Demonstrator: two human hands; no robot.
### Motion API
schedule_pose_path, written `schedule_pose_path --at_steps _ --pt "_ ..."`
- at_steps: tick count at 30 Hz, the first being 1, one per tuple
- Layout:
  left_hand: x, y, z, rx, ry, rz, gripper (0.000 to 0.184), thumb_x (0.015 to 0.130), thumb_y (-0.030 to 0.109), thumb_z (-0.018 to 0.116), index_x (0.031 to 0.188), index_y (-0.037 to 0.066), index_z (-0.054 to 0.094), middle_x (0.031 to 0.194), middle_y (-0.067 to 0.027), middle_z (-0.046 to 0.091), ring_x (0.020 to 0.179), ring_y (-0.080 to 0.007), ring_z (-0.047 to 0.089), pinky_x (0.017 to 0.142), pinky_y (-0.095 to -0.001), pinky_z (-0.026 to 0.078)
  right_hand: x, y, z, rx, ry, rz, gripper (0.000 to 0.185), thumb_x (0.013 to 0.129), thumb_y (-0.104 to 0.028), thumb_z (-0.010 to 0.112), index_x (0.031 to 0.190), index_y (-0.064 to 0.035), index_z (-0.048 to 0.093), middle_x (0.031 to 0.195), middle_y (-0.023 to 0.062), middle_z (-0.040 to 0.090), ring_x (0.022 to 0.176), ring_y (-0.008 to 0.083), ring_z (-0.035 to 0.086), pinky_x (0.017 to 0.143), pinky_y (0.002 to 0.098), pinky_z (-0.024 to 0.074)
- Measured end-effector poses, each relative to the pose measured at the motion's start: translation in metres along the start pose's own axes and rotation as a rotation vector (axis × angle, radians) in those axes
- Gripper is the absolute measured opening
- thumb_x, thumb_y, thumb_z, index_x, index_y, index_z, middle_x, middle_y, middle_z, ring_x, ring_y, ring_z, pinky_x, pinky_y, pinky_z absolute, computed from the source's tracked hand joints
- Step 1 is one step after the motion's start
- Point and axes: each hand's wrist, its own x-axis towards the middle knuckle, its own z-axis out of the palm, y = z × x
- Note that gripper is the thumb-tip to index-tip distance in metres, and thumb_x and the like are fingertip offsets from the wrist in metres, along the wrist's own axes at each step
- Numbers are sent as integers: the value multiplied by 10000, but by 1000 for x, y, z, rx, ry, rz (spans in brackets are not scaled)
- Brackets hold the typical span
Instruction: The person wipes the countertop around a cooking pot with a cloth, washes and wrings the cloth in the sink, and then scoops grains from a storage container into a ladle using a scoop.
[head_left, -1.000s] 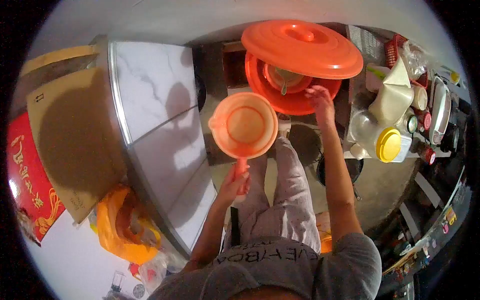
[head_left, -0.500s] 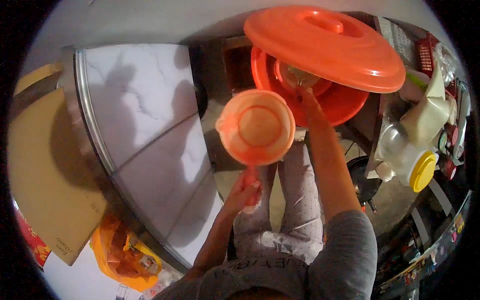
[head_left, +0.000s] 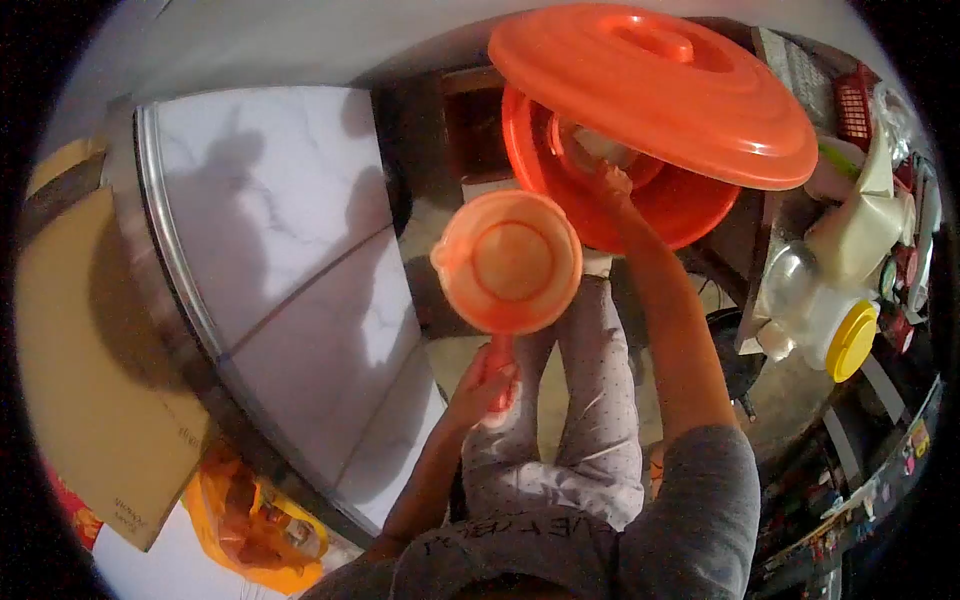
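Note:
My left hand [head_left: 487, 385] is wrapped round the handle of an orange ladle [head_left: 512, 262], whose wide bowl faces up and looks empty. My right hand [head_left: 615, 183] reaches into a large orange bucket [head_left: 700, 215]. Its fingers are closed at a smaller orange container [head_left: 567, 150] inside, over something pale; what they grip is too small to make out. A big orange lid [head_left: 640, 90] rests askew over the bucket's far right part.
A marbled white surface [head_left: 290, 230] with a metal edge is on the left, beside cardboard [head_left: 100, 350] and an orange bag [head_left: 250, 520]. At right stand a yellow-lidded jar [head_left: 850, 340], a red basket [head_left: 853, 105] and a dark pan [head_left: 735, 350].
My right hand has moved from the bucket's right rim into the bucket, its fingers now closed. My left hand keeps hold of the ladle. The view has shifted, with the lid now larger.

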Motion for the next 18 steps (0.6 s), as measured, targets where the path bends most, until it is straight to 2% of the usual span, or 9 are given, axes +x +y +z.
schedule_pose_path --at_steps 3,8,14,16,18 --pt "-6 -1 -3 28 -28 21 301 884 171 514 1146 78 397 805 -23 503 589 -95 495 502 -243 432 3 10 -7 52 24 23 240 814 -332 564 918 -118 601 723 12 550 588 124 476 515 286 374" --pt "-14 -4 -8 42 5 4 259 891 180 500 1112 79 412 807 -22 505 586 -96 491 518 -245 436 3 39 -56 371 116 93 261 804 -366 589 902 -124 603 689 4 534 550 121 461 476 275 358" --pt "-37 -1 -6 12 59 19 228 891 199 511 1075 88 434 805 -12 501 606 -85 492 527 -243 431 -85 59 -112 792 44 237 290 792 -407 619 882 -132 605 649 -5 515 505 118 444 429 262 337" --pt "-46 1 -6 36 75 67 273 882 212 538 1106 87 446 790 -13 519 588 -94 503 503 -244 430 -125 52 -130 882 -12 264 404 792 -403 631 1078 -118 606 759 14 549 617 129 472 503 239 343" --pt "-49 -3 -3 54 94 109 317 873 225 564 1138 86 459 775 -15 536 571 -102 514 479 -245 429 -191 27 -149 1200 25 507 313 748 -437 680 858 -152 612 558 -48 425 399 65 334 358 216 255"
